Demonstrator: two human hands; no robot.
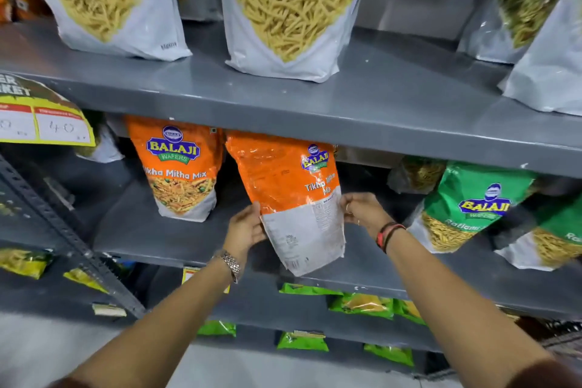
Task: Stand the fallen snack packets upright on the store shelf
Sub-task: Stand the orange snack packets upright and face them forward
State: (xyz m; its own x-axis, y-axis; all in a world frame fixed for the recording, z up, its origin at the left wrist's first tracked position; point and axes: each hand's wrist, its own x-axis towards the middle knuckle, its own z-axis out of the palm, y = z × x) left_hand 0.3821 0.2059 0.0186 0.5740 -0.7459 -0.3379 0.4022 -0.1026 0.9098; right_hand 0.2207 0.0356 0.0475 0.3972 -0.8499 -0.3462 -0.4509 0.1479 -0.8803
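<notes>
An orange and white Tikha Mitha Mix packet [289,195] is on the middle shelf [163,239], leaning with its top under the shelf above and its bottom near the front edge. My left hand [247,227] grips its lower left edge. My right hand [362,209] grips its right edge. A second orange packet of the same mix [181,167] stands upright just to the left. Green Ratlami packets [466,208] lean at the right of the same shelf.
Large white packets of yellow sev [293,9] stand on the upper shelf [346,104]. A yellow price tag [41,116] hangs at the left. Small green packets [362,305] lie on lower shelves. A perforated grey upright [63,230] runs down the left.
</notes>
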